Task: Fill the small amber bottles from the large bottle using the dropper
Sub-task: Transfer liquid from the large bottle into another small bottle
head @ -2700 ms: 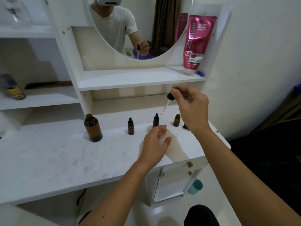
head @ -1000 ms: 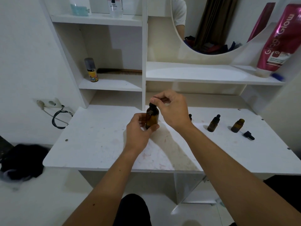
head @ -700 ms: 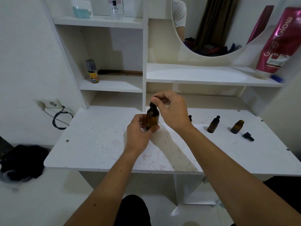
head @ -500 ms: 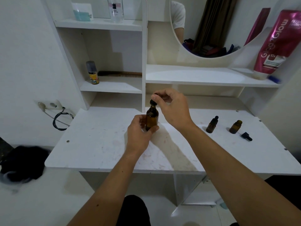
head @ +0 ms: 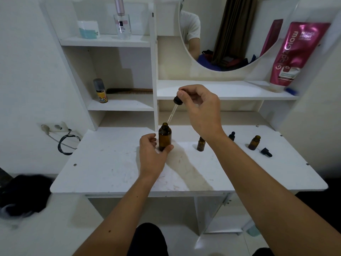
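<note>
Head view: we see the large amber bottle (head: 164, 136) standing upright and uncapped near the middle of the white desk (head: 114, 163), toward its back edge. Our left hand (head: 152, 154) curls around the bottle's lower body, thumb on its right side. Just above the bottle's mouth, the glass dropper (head: 174, 108) hangs tilted, tip down and clear of the neck. Our right hand (head: 201, 109) pinches the dropper's black bulb between thumb and fingertips.

To the right of the large bottle, 3 small amber bottles stand on the desk: 1 (head: 201, 144) partly behind our right forearm, 1 capped with a black dropper top (head: 231, 135) farther back, and 1 open bottle (head: 254, 142) toward the right edge. A loose black dropper cap (head: 266, 152) lies just beside that open bottle.

Shelves rise behind the desk, holding a pink tube (head: 295, 54), a clear perfume bottle (head: 122, 22), a small spray can (head: 100, 90) and a comb (head: 131, 91). A round mirror (head: 230, 34) hangs above.
</note>
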`<state>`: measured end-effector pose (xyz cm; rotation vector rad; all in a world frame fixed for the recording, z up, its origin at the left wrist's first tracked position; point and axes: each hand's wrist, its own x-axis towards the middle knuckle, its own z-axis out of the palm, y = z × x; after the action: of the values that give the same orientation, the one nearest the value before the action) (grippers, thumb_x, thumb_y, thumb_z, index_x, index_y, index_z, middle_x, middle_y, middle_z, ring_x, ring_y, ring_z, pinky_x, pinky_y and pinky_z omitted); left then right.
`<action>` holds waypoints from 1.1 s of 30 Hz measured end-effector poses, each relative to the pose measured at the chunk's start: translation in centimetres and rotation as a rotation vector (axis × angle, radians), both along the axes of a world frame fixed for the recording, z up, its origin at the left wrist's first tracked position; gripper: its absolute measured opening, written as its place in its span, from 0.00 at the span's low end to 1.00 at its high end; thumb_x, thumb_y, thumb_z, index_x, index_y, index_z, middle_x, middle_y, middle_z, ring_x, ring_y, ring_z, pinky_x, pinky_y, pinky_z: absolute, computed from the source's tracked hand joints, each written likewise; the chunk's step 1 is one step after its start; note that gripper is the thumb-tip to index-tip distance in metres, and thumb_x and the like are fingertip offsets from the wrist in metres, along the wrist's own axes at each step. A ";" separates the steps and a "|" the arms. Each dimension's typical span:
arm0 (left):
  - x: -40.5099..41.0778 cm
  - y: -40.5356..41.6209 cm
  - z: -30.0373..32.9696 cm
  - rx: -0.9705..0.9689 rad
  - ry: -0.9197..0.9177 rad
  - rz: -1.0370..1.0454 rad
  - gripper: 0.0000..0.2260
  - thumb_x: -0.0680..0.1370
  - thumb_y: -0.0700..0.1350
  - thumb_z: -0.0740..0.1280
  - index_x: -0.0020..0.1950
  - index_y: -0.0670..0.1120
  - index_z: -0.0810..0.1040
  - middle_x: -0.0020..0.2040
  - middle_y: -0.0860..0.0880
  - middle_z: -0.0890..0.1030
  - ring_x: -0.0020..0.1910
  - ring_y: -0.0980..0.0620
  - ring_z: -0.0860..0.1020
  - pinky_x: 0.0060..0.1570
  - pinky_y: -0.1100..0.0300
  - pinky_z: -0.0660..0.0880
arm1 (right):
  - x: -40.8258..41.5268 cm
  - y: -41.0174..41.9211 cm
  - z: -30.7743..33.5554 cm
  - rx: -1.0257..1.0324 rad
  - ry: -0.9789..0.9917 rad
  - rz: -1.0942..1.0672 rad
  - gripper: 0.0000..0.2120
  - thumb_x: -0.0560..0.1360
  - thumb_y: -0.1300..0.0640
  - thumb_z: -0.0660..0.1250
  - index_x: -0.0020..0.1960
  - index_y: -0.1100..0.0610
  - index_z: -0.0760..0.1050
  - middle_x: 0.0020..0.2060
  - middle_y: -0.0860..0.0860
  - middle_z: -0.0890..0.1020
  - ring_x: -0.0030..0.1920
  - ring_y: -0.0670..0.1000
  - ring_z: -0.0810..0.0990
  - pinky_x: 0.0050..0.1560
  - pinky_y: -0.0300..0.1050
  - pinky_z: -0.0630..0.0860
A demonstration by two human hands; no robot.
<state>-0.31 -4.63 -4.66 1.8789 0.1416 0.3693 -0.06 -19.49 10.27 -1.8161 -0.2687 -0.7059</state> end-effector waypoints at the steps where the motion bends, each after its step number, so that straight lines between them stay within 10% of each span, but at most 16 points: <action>1: -0.4 -0.2 0.1 -0.012 -0.007 0.027 0.32 0.70 0.51 0.83 0.67 0.49 0.70 0.60 0.50 0.77 0.55 0.51 0.78 0.53 0.65 0.76 | -0.2 -0.4 0.0 0.005 -0.001 -0.004 0.07 0.80 0.55 0.73 0.56 0.56 0.84 0.48 0.48 0.87 0.50 0.46 0.86 0.56 0.38 0.81; 17: -5.8 -15.2 -0.3 -0.062 -0.012 -0.410 0.21 0.73 0.49 0.81 0.61 0.53 0.75 0.51 0.56 0.80 0.49 0.55 0.79 0.49 0.65 0.79 | -6.3 -14.2 -2.1 0.007 -0.017 -0.255 0.07 0.80 0.54 0.73 0.57 0.54 0.84 0.49 0.47 0.87 0.52 0.47 0.86 0.59 0.46 0.83; 33: -0.7 -27.2 -0.8 0.010 -0.041 -0.515 0.25 0.77 0.47 0.77 0.72 0.48 0.73 0.67 0.53 0.77 0.63 0.55 0.77 0.65 0.57 0.76 | -5.4 -25.5 -4.6 0.048 0.053 -0.473 0.05 0.80 0.55 0.73 0.55 0.54 0.84 0.45 0.45 0.87 0.48 0.45 0.86 0.56 0.41 0.82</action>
<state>-1.03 -31.80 -5.42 1.8380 -0.3678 0.0530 -5.47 -45.00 5.71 -1.8662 0.2214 -0.9782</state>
